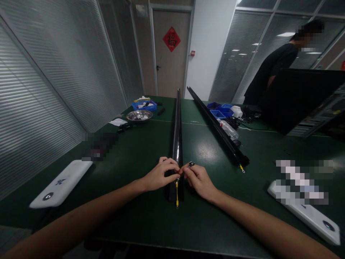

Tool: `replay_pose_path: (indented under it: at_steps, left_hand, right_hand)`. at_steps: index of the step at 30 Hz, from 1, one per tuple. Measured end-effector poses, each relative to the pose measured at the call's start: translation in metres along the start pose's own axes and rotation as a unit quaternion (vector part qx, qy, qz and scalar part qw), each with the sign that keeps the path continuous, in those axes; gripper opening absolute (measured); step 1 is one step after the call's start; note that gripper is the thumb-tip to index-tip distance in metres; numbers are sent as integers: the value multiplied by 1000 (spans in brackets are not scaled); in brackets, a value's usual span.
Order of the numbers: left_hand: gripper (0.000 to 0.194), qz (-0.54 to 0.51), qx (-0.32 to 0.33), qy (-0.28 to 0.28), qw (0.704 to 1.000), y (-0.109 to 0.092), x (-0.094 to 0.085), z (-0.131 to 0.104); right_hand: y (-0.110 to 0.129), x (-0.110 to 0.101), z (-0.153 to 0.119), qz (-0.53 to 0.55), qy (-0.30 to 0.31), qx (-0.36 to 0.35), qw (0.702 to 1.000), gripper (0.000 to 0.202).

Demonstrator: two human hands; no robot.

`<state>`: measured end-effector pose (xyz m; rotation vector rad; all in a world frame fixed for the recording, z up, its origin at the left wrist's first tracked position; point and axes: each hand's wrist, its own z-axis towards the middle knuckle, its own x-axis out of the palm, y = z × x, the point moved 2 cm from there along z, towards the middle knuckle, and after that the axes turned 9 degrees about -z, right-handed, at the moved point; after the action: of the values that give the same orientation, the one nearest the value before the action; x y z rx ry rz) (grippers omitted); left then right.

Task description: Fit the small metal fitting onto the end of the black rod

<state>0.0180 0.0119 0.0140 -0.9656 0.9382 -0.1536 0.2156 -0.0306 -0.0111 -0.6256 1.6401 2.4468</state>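
A long black channel-shaped rail lies lengthwise before me on the green table. At its near end, a short yellow wire with a metal end hangs out toward me. My left hand rests over the rail with its thumb and fingers pinched close to the wire's upper end; what they hold is hidden. On the rail's right side my right hand is closed, its fingertips meeting those of the left. A small dark shiny piece shows at its index finger, too small to name.
A second black rail with a yellow ring-terminal wire lies to the right. Beyond are blue bins, a plastic bottle, a metal bowl and a blue basket. White devices flank me; a person stands behind.
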Motion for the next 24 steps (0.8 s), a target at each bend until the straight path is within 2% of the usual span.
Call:
replay_pose_path:
  at_steps: [10,24]
  left_hand:
    - [9,1,9,10,1000,0,0,-1]
    - [8,-2,19,16,1000,-2,0,-1]
  right_hand:
    - [1,2,1,36,31,-15,999,43]
    - [3,2,2,49,38,-26,998,44]
